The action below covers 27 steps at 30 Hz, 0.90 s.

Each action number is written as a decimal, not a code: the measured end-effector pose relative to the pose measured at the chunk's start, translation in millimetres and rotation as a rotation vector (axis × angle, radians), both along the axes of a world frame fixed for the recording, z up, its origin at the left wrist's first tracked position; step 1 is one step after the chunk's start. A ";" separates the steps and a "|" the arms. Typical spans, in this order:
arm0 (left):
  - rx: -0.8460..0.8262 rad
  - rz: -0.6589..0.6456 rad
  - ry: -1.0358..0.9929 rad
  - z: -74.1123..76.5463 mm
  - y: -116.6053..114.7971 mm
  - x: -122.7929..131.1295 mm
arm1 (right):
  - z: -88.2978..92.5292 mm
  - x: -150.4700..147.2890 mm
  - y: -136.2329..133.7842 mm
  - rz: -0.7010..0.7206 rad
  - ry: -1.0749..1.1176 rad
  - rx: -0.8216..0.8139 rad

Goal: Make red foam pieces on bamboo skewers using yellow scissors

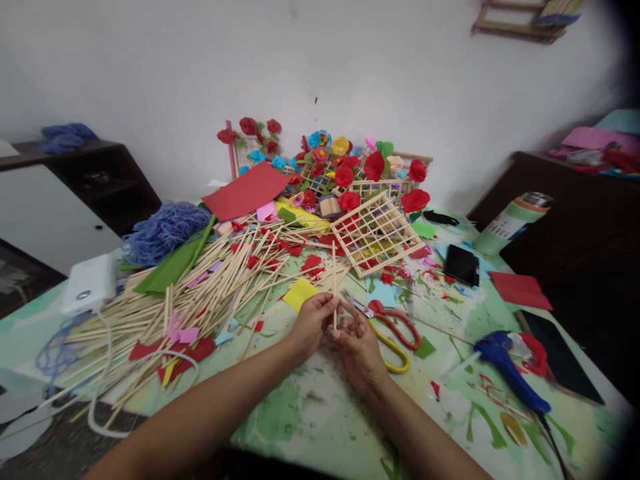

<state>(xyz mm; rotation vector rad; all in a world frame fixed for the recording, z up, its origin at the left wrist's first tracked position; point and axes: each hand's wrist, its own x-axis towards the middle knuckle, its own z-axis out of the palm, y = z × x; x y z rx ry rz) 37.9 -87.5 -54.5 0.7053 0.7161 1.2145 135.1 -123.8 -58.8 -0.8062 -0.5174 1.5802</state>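
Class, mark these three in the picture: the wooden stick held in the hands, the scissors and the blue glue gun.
wooden stick point(335, 280): head view, middle of its shaft.
scissors point(376, 309): head view, red handle near the pivot.
blue glue gun point(510, 373): head view, its barrel.

Plain white wall point(150, 80) — dark shelf unit point(107, 183) left, dark cabinet point(575, 220) right.

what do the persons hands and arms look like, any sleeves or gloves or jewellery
The left hand and right hand are bare: no gloves, rings, watch or bracelet show. The left arm and right arm are uncovered, no sleeve in view.
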 end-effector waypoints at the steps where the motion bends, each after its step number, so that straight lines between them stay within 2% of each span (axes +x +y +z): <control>1: 0.002 -0.001 0.005 -0.3 0.2 0.0 | 0.5 0.2 0.0 0.002 0.004 -0.004; 6: -0.036 -0.005 0.012 1.6 2.3 -1.8 | 2.4 3.0 1.6 0.028 0.053 -0.010; 9: -0.089 0.046 -0.014 2.8 5.1 -3.6 | 1.4 3.5 2.0 0.033 0.062 -0.007; 18: -0.111 0.089 -0.060 -1.3 7.7 -4.8 | -4.9 -0.4 1.5 -0.014 -0.027 0.031; 24: -0.068 0.093 -0.026 0.4 5.9 -3.9 | -8.2 -0.6 1.9 -0.045 -0.148 0.079; 27: 0.040 0.112 0.041 4.1 7.0 -6.5 | -6.1 10.9 8.1 0.017 -0.326 0.179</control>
